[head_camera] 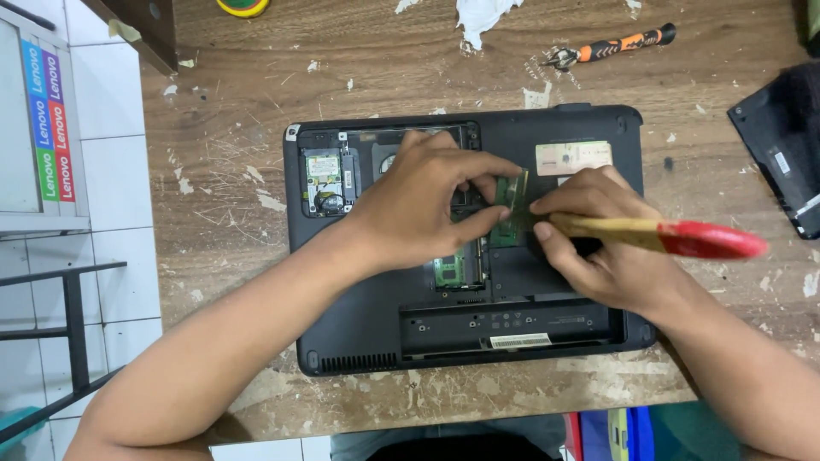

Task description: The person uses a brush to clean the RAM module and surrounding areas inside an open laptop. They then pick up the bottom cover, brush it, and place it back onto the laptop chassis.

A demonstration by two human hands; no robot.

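A black laptop [465,337] lies upside down on the scarred wooden worktop [231,196], its service cover off so the inner bay shows. The left hand [423,201] reaches over the open bay and pinches a small green memory module [512,192] between thumb and fingertips, holding it tilted up on edge just above its slot. The right hand [598,243] is closed around a paintbrush [658,235] with a pale wooden shaft and a red handle end; its bristle end, hidden behind the fingers, points at the module, and the fingertips nearly touch the left thumb. So both grips are clenched, one on the module, the other on the brush. By the look of it, the step in hand is dusting the module, or the slot beneath it, while the board is lifted free. The next move calls for light strokes along the card's contacts and a steady left pinch on its edges only, so the card neither bends nor slips into the bay. A second green module [450,271] sits seated lower in the bay, and a wireless card [325,171] lies at its left end. An orange-and-black screwdriver [615,44] rests well apart at the worktop's far side, and the removed black cover [781,145] lies off to the right.
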